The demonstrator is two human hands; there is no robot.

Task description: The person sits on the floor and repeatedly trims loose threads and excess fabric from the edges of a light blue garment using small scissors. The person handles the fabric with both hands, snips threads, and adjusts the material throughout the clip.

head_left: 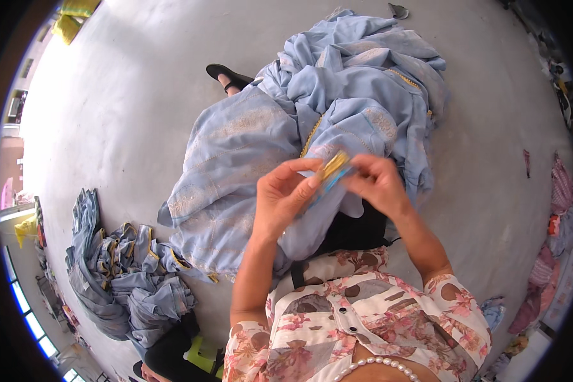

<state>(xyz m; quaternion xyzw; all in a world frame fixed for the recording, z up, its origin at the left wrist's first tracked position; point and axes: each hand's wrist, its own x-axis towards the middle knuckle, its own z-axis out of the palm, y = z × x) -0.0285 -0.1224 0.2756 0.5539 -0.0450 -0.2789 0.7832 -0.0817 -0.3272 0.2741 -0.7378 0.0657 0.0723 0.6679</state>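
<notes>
One grey floor (pixel 503 95) fills most of the view, and one big heap of pale blue cloth (pixel 235 137) sprawls across it and up toward the person's lap — loads of folds, with yellow trim (pixel 312 135) along parts of it. Then there's one smaller blue pile (pixel 134 280) off to the left, yellow trim on that too. One floral shirt (pixel 382 305) on the person, down at the bottom.

Two hands, both over the cloth. The left hand (pixel 283 197) has thumb and forefinger nearly together, pinching one strip (pixel 335 165). The right hand (pixel 382 184) is half curled at the strip's other side (motion blur there, so I can't tell if it's actually gripping).

One black shoe (pixel 228 74) pokes out past the cloth's upper left. The strip, gold and bright blue, sits between the two hands — can't tell if it's joined to the cloth. Smallest stuff: one pearly necklace (pixel 375 361) and two dark buttons (pixel 343 311) on the shirt front.
</notes>
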